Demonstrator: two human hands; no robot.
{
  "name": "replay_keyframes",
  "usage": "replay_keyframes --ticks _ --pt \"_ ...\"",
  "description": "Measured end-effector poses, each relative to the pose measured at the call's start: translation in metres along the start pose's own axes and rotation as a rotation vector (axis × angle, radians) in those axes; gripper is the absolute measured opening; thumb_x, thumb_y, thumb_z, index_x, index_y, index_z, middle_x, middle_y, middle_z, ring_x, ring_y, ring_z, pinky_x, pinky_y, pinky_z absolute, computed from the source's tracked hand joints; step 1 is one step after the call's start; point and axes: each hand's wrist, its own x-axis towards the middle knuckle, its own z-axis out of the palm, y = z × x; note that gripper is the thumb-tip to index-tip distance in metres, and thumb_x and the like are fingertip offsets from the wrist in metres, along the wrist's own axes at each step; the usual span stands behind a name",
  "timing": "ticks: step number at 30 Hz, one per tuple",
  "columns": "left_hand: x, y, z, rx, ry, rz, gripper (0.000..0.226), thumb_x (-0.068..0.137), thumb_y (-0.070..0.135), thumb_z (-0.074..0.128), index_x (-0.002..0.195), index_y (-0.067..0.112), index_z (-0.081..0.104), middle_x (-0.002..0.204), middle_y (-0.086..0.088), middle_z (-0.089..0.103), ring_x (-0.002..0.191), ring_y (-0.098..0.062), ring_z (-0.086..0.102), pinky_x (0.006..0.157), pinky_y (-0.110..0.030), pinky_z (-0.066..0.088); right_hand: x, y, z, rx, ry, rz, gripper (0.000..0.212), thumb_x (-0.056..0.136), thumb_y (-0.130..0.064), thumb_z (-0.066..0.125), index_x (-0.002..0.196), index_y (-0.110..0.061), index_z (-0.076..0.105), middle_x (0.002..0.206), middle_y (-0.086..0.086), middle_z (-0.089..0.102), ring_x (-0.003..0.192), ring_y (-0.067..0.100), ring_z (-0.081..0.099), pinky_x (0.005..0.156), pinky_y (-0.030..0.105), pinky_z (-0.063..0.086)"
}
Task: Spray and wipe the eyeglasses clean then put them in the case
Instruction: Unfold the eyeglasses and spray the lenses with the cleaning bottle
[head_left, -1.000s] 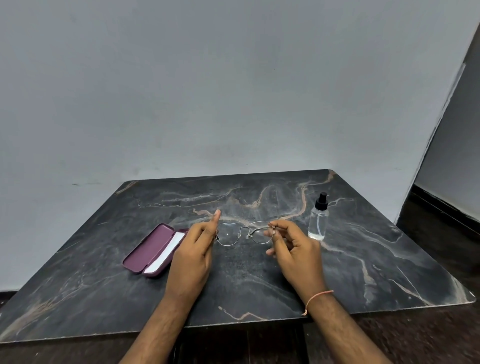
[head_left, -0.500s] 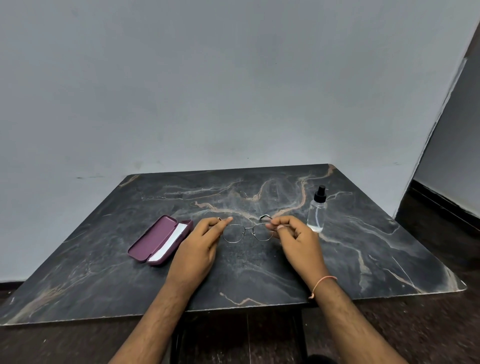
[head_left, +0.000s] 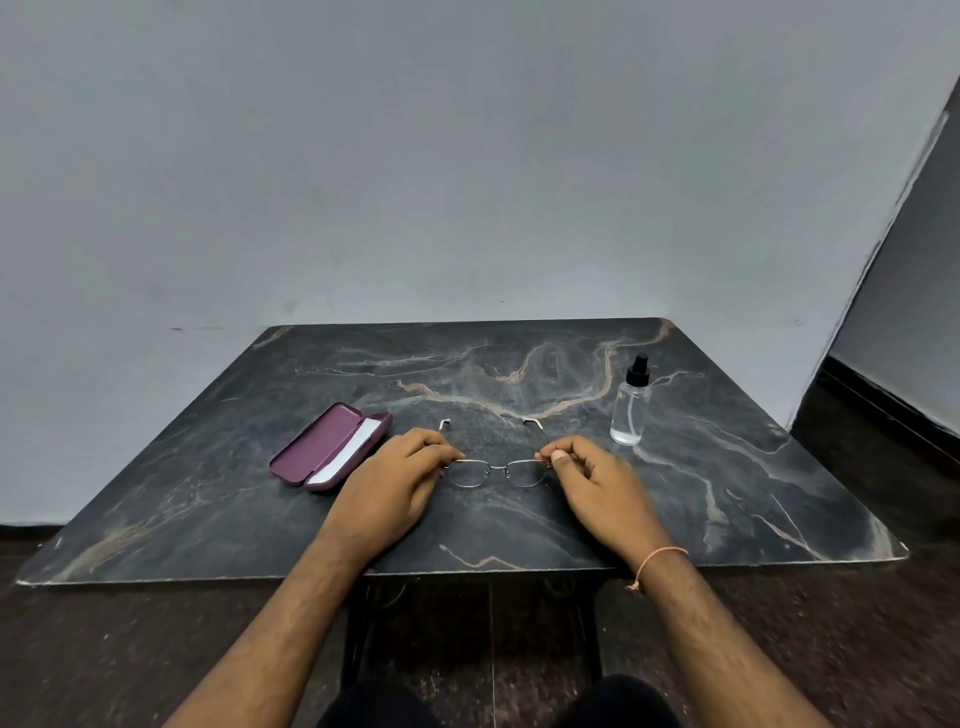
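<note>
Thin metal-framed eyeglasses (head_left: 496, 470) sit low over the middle of the dark marble table (head_left: 727, 493), temples unfolded and pointing away from me. My left hand (head_left: 395, 483) pinches the frame's left corner and my right hand (head_left: 597, 483) pinches its right corner. An open maroon glasses case (head_left: 324, 449) lies to the left of my left hand, with a white cloth (head_left: 348, 454) lying in it. A clear spray bottle (head_left: 630, 402) with a black nozzle stands upright to the right of the glasses, apart from my right hand.
A plain grey wall rises behind the table. The table's front edge is just below my wrists, and dark floor shows around it. A doorway or wall corner runs along the far right.
Both hands have lowered the eyeglasses toward the tabletop and spread to the frame's outer corners. The temples now stand unfolded, pointing away. Case and bottle have not moved.
</note>
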Motion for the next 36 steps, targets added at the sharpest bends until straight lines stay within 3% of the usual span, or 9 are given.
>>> replay_keyframes --ticks 5,11,15,19,24,27,30,34,36 --pt "-0.001 0.004 -0.003 -0.003 -0.004 -0.031 0.033 0.1 0.017 0.062 0.125 0.038 0.066 0.128 0.023 0.061 0.112 -0.007 0.063 0.084 -0.035 0.059 -0.002 -0.001 0.0 -0.043 0.002 -0.001 0.02 0.106 -0.036 0.056 0.102 -0.042 0.075 0.09 -0.022 0.079 0.087 -0.007 0.068 0.076 0.02 0.051" --pt "-0.005 0.004 -0.005 -0.027 -0.007 -0.04 0.034 0.1 0.017 0.064 0.126 0.04 0.066 0.131 0.025 0.062 0.114 -0.006 0.063 0.087 -0.034 0.059 -0.003 0.0 0.0 0.007 0.002 -0.006 0.021 0.106 -0.034 0.056 0.111 -0.046 0.073 0.099 -0.025 0.079 0.096 -0.006 0.071 0.092 0.028 0.058" --pt "-0.006 0.004 -0.005 -0.031 -0.005 -0.046 0.033 0.101 0.022 0.066 0.127 0.042 0.066 0.133 0.026 0.061 0.118 -0.003 0.063 0.09 -0.032 0.058 -0.004 0.002 -0.004 0.122 0.217 -0.034 0.02 0.105 -0.033 0.06 0.116 -0.045 0.071 0.101 -0.015 0.081 0.09 0.0 0.073 0.089 0.037 0.061" --pt "-0.007 0.003 -0.004 -0.052 -0.007 -0.043 0.036 0.099 0.019 0.066 0.128 0.04 0.067 0.138 0.025 0.058 0.123 -0.001 0.061 0.094 -0.028 0.057 0.006 0.009 -0.014 0.159 0.498 -0.033 0.026 0.101 -0.027 0.065 0.121 -0.044 0.062 0.114 -0.017 0.064 0.109 0.015 0.064 0.101 0.048 0.055" --pt "-0.009 0.004 -0.004 -0.089 0.028 -0.118 0.046 0.095 0.008 0.066 0.132 0.035 0.067 0.135 0.02 0.052 0.118 0.002 0.057 0.093 -0.014 0.047 0.03 0.024 -0.03 0.078 0.527 0.013 0.064 0.099 -0.03 0.07 0.154 -0.035 0.039 0.158 0.001 0.039 0.145 0.024 0.041 0.123 0.053 0.037" --pt "-0.013 0.007 -0.002 -0.055 0.036 -0.165 0.048 0.097 0.009 0.061 0.138 0.035 0.062 0.123 0.015 0.059 0.108 -0.007 0.061 0.09 -0.026 0.052 0.044 0.029 -0.034 0.065 0.501 0.024 0.08 0.097 -0.035 0.072 0.161 -0.042 0.024 0.168 0.003 0.03 0.152 0.026 0.038 0.124 0.053 0.037" --pt "-0.016 0.009 -0.003 -0.047 0.0 -0.238 0.04 0.107 0.035 0.047 0.145 0.045 0.049 0.105 0.019 0.071 0.102 -0.01 0.066 0.088 -0.038 0.055 0.056 0.031 -0.036 0.068 0.473 0.034 0.089 0.097 -0.038 0.074 0.161 -0.051 0.014 0.169 0.005 0.031 0.153 0.027 0.04 0.121 0.056 0.042" --pt "-0.017 0.01 -0.007 -0.364 -0.063 -0.319 0.047 0.106 0.031 0.057 0.149 0.047 0.048 0.111 0.024 0.079 0.111 0.002 0.07 0.099 -0.028 0.054 0.064 0.032 -0.036 -0.007 0.451 0.012 0.094 0.098 -0.039 0.074 0.162 -0.055 0.008 0.163 0.008 0.05 0.142 0.03 0.055 0.11 0.046 0.052" --pt "-0.016 0.012 -0.012 -0.532 -0.117 -0.339 0.052 0.104 0.021 0.065 0.149 0.045 0.051 0.115 0.021 0.08 0.118 0.004 0.07 0.105 -0.022 0.05 0.067 0.034 -0.035 -0.079 0.455 -0.007 0.094 0.099 -0.04 0.072 0.161 -0.058 0.005 0.157 0.006 0.058 0.122 0.033 0.069 0.097 0.046 0.059"
